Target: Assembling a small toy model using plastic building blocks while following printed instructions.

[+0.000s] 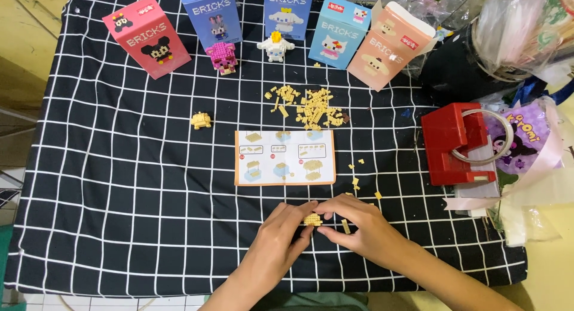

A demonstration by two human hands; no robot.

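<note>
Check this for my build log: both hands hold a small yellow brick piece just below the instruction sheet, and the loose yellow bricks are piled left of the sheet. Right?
Nearly. The head view shows the loose yellow bricks piled above the instruction sheet, not left of it. Both hands, left hand and right hand, do hold the small yellow brick piece below it.

A black cloth with a white grid (119, 185) covers the desk. Left of the cloth shows yellowish flooring (24, 42); below its left corner, pale tiles (89, 301). Light is even.

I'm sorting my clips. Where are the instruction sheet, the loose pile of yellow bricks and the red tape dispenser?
instruction sheet (285, 157), head view, middle of the page
loose pile of yellow bricks (315, 109), head view, centre of the heap
red tape dispenser (445, 145), head view, red body left of the tape roll
</note>
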